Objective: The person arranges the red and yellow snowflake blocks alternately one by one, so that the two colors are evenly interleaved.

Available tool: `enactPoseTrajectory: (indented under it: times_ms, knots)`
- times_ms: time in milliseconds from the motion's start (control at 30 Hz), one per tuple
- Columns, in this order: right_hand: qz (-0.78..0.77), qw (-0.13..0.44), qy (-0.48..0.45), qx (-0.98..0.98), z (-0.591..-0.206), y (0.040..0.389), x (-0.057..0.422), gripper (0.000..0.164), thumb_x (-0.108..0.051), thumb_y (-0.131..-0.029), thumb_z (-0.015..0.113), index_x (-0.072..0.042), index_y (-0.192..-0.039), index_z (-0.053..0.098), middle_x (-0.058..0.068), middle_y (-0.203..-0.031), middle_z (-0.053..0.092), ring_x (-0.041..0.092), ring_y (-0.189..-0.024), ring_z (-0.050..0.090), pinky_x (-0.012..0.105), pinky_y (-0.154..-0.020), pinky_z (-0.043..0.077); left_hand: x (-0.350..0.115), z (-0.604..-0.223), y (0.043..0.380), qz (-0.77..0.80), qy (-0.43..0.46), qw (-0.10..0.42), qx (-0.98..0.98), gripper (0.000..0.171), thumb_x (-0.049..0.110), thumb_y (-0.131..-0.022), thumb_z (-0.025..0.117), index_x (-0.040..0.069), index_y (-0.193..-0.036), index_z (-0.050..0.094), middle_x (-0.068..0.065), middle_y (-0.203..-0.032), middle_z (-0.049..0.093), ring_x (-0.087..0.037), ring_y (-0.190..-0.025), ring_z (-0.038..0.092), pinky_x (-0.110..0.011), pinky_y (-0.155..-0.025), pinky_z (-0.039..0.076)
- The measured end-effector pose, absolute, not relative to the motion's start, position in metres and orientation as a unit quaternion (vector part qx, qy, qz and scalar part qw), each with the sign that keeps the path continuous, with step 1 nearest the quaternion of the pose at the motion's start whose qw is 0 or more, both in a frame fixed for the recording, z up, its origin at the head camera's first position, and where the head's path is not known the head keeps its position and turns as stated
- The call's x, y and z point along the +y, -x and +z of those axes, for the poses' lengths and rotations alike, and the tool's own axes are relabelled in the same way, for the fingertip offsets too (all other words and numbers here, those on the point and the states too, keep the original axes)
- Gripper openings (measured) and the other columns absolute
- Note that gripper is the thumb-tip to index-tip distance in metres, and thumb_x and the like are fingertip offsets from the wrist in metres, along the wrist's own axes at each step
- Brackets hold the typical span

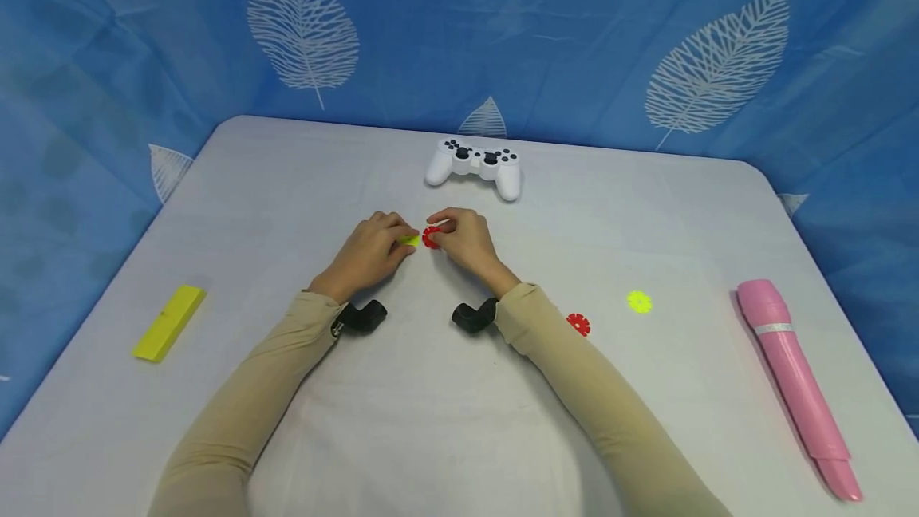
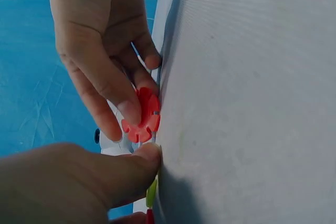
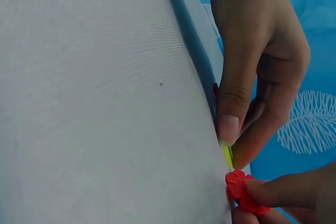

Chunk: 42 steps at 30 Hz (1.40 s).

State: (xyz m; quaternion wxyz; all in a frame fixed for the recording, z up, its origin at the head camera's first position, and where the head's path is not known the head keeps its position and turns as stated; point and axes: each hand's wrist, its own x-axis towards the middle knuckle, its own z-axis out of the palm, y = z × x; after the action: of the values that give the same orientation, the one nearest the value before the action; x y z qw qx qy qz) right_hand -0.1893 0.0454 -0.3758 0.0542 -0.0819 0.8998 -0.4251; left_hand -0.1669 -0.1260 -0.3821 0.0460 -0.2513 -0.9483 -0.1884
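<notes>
My left hand (image 1: 372,250) pinches a yellow-green notched disc (image 1: 410,241) between thumb and fingers, just above the white tabletop. A red flower-shaped disc (image 1: 431,237) sits between the thumb and fingertips of my right hand (image 1: 463,242), close beside the yellow-green one. In the left wrist view the red disc (image 2: 143,116) is seen nearly face-on, while the yellow-green disc (image 2: 151,193) is edge-on and mostly covered by the left thumb. A small red edge (image 3: 215,89) also shows by the left hand in the right wrist view; its full shape is hidden.
A white game controller (image 1: 475,165) lies behind the hands. Right of them are a loose red disc (image 1: 578,324), partly behind the sleeve, a yellow-green disc (image 1: 640,301) and a folded pink umbrella-like object (image 1: 797,381). A yellow block (image 1: 169,324) lies at left.
</notes>
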Motion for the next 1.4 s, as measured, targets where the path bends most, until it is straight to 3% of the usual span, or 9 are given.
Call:
enactPoseTrajectory:
  times_ms: [233, 467, 667, 833, 1067, 1400]
  knots:
    - [-0.338, 0.023, 0.134, 0.931, -0.373, 0.186, 0.04, 0.028, -0.01, -0.077, 0.067, -0.007, -0.105, 0.066, 0.008, -0.094, 0.068, 0.017, -0.081, 0.061, 0.028, -0.071, 0.048, -0.128, -0.38, 0.166, -0.192, 0.25, 0.05, -0.948, 0.026, 0.021, -0.085, 0.062, 0.006, -0.106, 0.067, -0.008, -0.103, 0.062, -0.025, -0.093, 0.053, -0.039, -0.078, 0.044]
    - [-0.273, 0.021, 0.17, 0.947, -0.371, 0.181, 0.04, 0.029, -0.018, -0.081, 0.067, -0.007, -0.108, 0.065, 0.01, -0.096, 0.063, 0.019, -0.084, 0.056, 0.031, -0.073, 0.047, -0.127, -0.38, 0.166, -0.193, 0.248, 0.048, -0.948, 0.026, 0.02, -0.085, 0.063, 0.006, -0.106, 0.067, -0.008, -0.103, 0.062, -0.025, -0.093, 0.053, -0.039, -0.078, 0.044]
    - [-0.204, 0.06, 0.207, 0.955, -0.364, 0.173, 0.048, 0.04, -0.026, -0.086, 0.06, -0.008, -0.121, 0.057, 0.01, -0.116, 0.059, 0.023, -0.104, 0.054, 0.036, -0.089, 0.045, -0.127, -0.381, 0.166, -0.191, 0.252, 0.054, -0.947, 0.026, 0.021, -0.085, 0.063, 0.006, -0.106, 0.067, -0.008, -0.104, 0.062, -0.025, -0.093, 0.054, -0.039, -0.078, 0.044]
    - [-0.15, 0.112, 0.262, 0.947, -0.357, 0.161, 0.057, 0.054, -0.035, -0.086, 0.058, -0.009, -0.132, 0.046, 0.009, -0.135, 0.046, 0.027, -0.122, 0.045, 0.043, -0.1, 0.038, -0.128, -0.381, 0.167, -0.195, 0.254, 0.056, -0.946, 0.026, 0.021, -0.085, 0.062, 0.006, -0.106, 0.067, -0.008, -0.104, 0.062, -0.025, -0.094, 0.054, -0.039, -0.079, 0.045]
    - [-0.119, 0.135, 0.316, 0.931, -0.362, 0.151, 0.069, 0.066, -0.049, -0.088, 0.05, -0.011, -0.14, 0.035, 0.007, -0.149, 0.027, 0.026, -0.134, 0.03, 0.046, -0.105, 0.031, -0.127, -0.382, 0.167, -0.194, 0.255, 0.05, -0.946, 0.027, 0.022, -0.086, 0.061, 0.006, -0.107, 0.066, -0.008, -0.105, 0.062, -0.025, -0.096, 0.054, -0.04, -0.08, 0.045]
    - [-0.119, 0.132, 0.332, 0.926, -0.366, 0.146, 0.07, 0.069, -0.053, -0.088, 0.047, -0.013, -0.142, 0.031, 0.005, -0.151, 0.022, 0.027, -0.136, 0.026, 0.047, -0.107, 0.026, -0.127, -0.38, 0.165, -0.196, 0.253, 0.049, -0.946, 0.027, 0.022, -0.087, 0.06, 0.005, -0.108, 0.066, -0.008, -0.106, 0.062, -0.026, -0.097, 0.054, -0.041, -0.081, 0.044]
